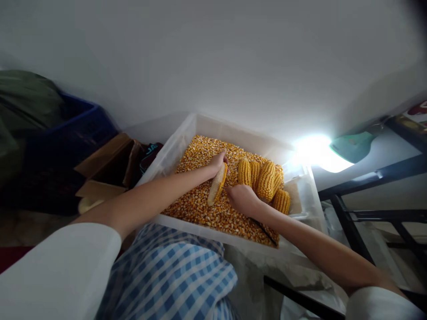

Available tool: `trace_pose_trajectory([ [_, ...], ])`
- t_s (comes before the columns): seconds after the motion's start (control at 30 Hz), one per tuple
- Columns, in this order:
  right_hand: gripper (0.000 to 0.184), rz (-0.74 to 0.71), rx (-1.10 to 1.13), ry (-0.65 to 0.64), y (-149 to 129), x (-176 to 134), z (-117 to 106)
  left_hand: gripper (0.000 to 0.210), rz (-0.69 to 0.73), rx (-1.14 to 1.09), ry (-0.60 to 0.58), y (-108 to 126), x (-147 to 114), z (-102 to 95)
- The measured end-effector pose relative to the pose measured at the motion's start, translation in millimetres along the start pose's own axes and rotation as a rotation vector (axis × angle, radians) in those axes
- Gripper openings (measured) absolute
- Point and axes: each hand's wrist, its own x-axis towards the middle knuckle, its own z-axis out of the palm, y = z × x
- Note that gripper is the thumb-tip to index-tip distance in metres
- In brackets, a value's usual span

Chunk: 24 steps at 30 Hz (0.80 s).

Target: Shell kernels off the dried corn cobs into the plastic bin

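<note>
My left hand point(218, 163) is closed around the upper end of a corn cob point(218, 186). One side of this cob is bare and pale, while yellow kernels remain along its right edge. Close to the cob's right side, my right hand point(240, 198) is closed, its fingers curled and mostly hidden. A thin dark stick point(265, 232) shows below the right wrist; I cannot tell whether the hand holds it. Loose corn kernels point(203, 213) cover the bottom of a translucent plastic bin point(230, 126). Several full ears of corn point(266, 180) lie on the kernels at the right.
A bright lamp with a green shade point(353, 146) shines at the bin's right. Black metal framing point(347, 222) stands beyond it. On the left are an open cardboard box point(106, 171) and a blue crate point(76, 129). Blue checked cloth point(176, 275) covers my lap.
</note>
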Motion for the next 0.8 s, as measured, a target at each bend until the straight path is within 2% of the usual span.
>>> trace_pose_trajectory([
  [0.17, 0.028, -0.053, 0.109, 0.049, 10, 4, 6, 0.039, -0.022, 0.055, -0.038, 1, -1, -1.2],
  [0.3, 0.032, -0.115, 0.331, 0.097, 16, 9, 11, 0.04, -0.014, 0.065, -0.041, 1, -4, 1.3],
  [0.57, 0.036, -0.154, 0.824, -0.037, 30, 21, 14, 0.042, 0.027, 0.097, -0.069, 2, -11, 5.9],
  [0.8, 0.037, -0.207, 0.952, -0.168, 45, 18, 6, 0.046, 0.12, 0.095, -0.304, 2, -16, 20.2],
])
